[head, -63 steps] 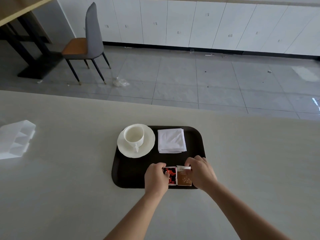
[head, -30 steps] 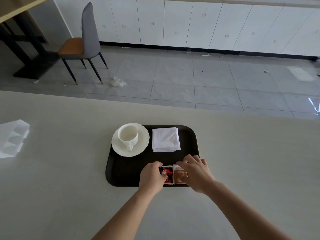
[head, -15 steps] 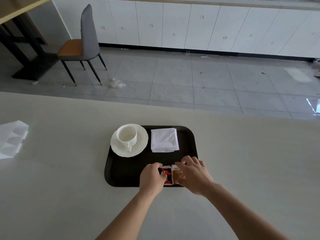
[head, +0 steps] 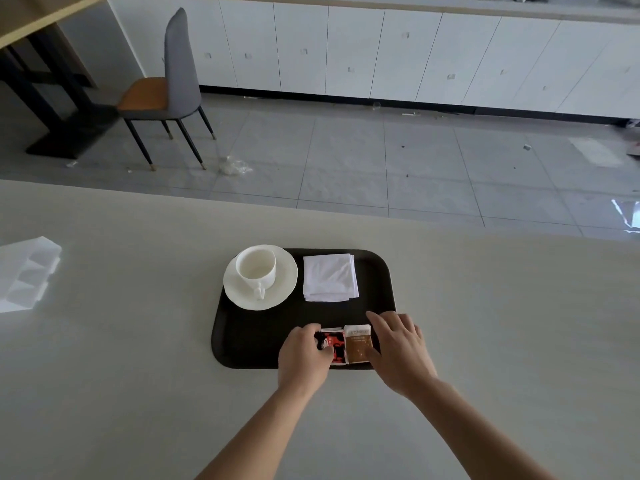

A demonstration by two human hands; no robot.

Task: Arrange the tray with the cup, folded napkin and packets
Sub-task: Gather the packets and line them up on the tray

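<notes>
Pinching the red-and-black foil packet, the left grip seemed to be squaring it against the brown paper packet, which the outstretched right grip touched, by the dark rectangular plastic tray's front rim; letting go cleanly looked next.

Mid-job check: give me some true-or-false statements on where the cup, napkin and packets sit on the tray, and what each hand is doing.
1. The cup stands on a saucer at the far left of the tray. True.
2. The folded napkin lies under the saucer. False: it lies on the tray, right of the saucer.
3. The red packet and brown packet lie side by side near the tray's near edge. True.
4. The right hand grips the cup. False: it is beside the brown packet, fingers spread.
5. The left hand holds the red packet. True.
</notes>
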